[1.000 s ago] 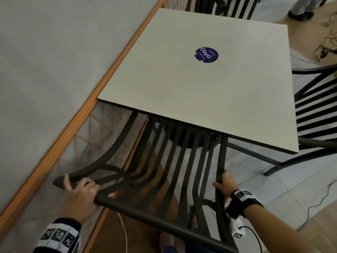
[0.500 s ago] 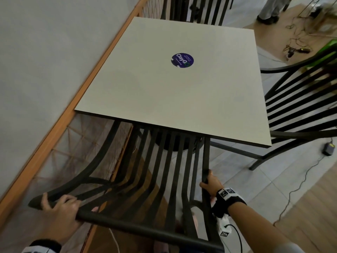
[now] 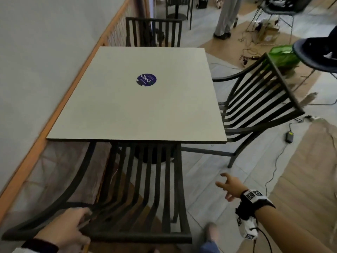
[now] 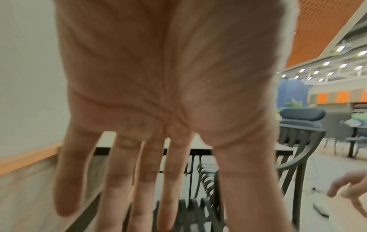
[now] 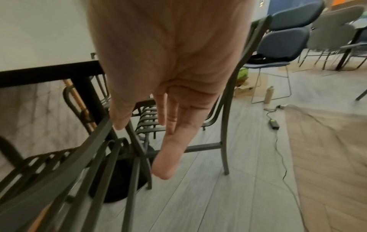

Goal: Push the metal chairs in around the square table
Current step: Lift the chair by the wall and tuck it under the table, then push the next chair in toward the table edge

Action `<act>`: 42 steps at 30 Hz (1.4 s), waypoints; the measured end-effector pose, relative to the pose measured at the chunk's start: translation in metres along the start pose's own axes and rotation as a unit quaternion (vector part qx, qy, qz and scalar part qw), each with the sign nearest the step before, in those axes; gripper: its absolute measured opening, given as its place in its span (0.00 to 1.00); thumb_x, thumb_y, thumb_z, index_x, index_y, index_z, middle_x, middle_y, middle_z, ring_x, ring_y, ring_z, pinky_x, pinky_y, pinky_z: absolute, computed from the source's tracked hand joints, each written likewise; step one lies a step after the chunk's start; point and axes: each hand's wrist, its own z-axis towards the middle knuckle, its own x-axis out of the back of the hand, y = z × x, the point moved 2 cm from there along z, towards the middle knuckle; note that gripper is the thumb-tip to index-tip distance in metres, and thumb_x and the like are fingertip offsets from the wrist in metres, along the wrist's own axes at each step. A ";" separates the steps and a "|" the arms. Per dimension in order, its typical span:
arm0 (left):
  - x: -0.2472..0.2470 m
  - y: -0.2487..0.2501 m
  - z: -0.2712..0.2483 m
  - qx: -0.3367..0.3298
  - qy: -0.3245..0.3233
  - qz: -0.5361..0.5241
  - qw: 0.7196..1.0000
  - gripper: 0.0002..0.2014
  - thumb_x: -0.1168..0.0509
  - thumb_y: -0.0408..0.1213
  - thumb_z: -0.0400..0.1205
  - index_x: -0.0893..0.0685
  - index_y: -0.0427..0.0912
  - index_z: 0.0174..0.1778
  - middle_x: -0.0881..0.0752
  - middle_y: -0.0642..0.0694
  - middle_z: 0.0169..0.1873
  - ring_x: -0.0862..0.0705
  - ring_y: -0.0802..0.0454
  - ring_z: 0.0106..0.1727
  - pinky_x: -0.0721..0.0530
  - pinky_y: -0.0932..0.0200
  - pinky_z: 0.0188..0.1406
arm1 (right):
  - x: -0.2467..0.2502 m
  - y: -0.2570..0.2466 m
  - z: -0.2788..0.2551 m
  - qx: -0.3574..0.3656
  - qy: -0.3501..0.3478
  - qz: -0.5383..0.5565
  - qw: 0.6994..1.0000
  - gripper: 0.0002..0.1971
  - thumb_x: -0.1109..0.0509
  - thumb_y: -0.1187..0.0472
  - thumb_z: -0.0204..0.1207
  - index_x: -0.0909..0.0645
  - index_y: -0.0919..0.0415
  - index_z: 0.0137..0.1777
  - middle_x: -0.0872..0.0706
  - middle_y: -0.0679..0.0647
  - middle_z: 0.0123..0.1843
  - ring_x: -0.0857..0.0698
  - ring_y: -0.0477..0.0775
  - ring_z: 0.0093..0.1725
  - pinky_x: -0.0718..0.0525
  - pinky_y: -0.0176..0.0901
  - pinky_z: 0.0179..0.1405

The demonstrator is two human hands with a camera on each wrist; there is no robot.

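A: Table (image 3: 138,106)?
B: Square, pale top, dark edge, on a black base (image 3: 155,156). Everything else is placed off it.
A: Chairs, biggest first?
B: Near chair (image 3: 138,189) at the table's front edge, seat slats run under the top, back rail toward the camera. Side chair (image 3: 259,99) at the table's right edge, seat partly under, back angled away. Far chair (image 3: 155,31) at the table's back edge, only its slatted back shows.
A: Hands?
B: Left hand (image 3: 67,229) w/ fingers straight & spread, lies on the near chair's back rail, front-left of the table; not curled round it. Right hand (image 3: 230,185) front-right of the table, off the chair, over the floor, fingers loose & apart, holds nothing.
A: Anything small?
B: Round blue sticker (image 3: 146,79) approx. mid-table. Black adapter (image 3: 289,136) w/ cable on the floor, right of the table past the side chair.
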 end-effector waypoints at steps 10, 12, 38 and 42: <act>0.081 0.287 0.014 -0.210 0.130 -0.016 0.969 0.18 0.35 0.62 0.73 0.24 0.64 0.57 0.18 0.60 0.44 0.19 0.65 0.45 0.19 0.65 0.48 | 0.226 0.033 0.000 0.104 0.088 -0.056 0.989 0.24 0.32 0.52 0.76 0.33 0.53 0.70 0.18 0.56 0.45 0.11 0.56 0.35 0.10 0.44 0.29; 0.086 0.354 0.023 -0.246 0.142 -0.035 0.958 0.16 0.33 0.59 0.74 0.21 0.60 0.56 0.15 0.59 0.42 0.18 0.64 0.43 0.18 0.65 0.47 | 0.279 0.036 -0.001 0.131 0.097 -0.086 0.983 0.23 0.32 0.52 0.75 0.32 0.51 0.69 0.18 0.55 0.45 0.11 0.54 0.35 0.10 0.43 0.29; 0.056 0.645 0.350 0.091 0.141 -0.402 0.900 0.30 0.33 0.46 0.78 0.35 0.43 0.73 0.18 0.35 0.61 0.17 0.39 0.60 0.17 0.45 0.62 | 0.665 -0.167 0.249 0.345 0.118 -0.421 0.831 0.10 0.31 0.57 0.75 0.21 0.53 0.55 0.14 0.55 0.43 0.16 0.55 0.41 0.16 0.52 0.48; 0.058 0.651 0.355 0.157 0.163 -0.456 0.861 0.28 0.33 0.38 0.79 0.37 0.40 0.72 0.21 0.36 0.63 0.19 0.40 0.62 0.19 0.48 0.62 | 0.671 -0.234 0.304 0.373 0.090 -0.491 0.782 0.10 0.30 0.55 0.74 0.21 0.53 0.54 0.14 0.54 0.42 0.17 0.55 0.41 0.17 0.52 0.46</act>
